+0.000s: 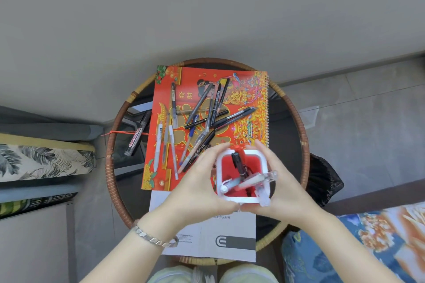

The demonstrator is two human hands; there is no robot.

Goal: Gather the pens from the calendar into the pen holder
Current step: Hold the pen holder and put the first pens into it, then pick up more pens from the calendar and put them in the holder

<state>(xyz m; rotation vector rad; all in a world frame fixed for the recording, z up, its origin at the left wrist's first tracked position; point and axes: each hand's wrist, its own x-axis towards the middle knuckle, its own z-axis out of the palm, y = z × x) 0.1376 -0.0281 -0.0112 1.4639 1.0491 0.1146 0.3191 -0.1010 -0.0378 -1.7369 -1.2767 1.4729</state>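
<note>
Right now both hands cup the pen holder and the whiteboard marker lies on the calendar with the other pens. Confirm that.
Not quite. In the head view the whiteboard marker lies off the calendar, beside its left edge. Both hands do cup the pen holder.

Both hands (243,181) wrap the pen holder (242,176) at the bench's (292,145) six o'clock, barring approach from the near side, while pens (207,117) clutter the calendar (184,80) toward twelve and bare glass lies open at three o'clock.
</note>
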